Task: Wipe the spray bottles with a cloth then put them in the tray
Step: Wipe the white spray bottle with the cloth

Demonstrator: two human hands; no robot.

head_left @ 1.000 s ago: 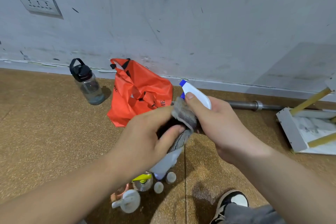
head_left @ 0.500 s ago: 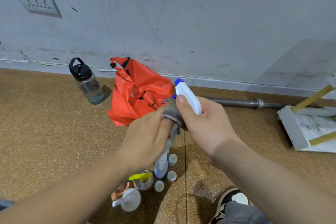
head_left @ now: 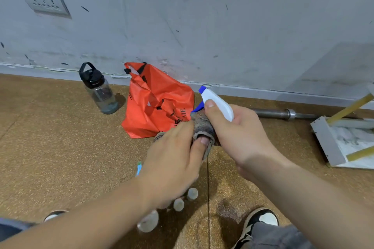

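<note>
My right hand grips a spray bottle by its white head, whose nozzle and trigger are blue. The bottle's body is hidden behind my hands. My left hand presses a grey cloth around the bottle just under the head, thumb on the cloth. Below my left forearm, on the floor, stand other small bottles, mostly covered by the arm. A white tray with a marbled bottom and yellow rods lies at the right edge.
An orange plastic bag sits by the wall behind my hands. A clear water bottle with a black lid stands left of it. A steel bar lies along the wall. My shoes show at the bottom.
Both hands with the bottle and cloth have lifted and shifted slightly; the cloth now wraps the neck just under the head. My left arm now covers more of the bottles on the floor.
</note>
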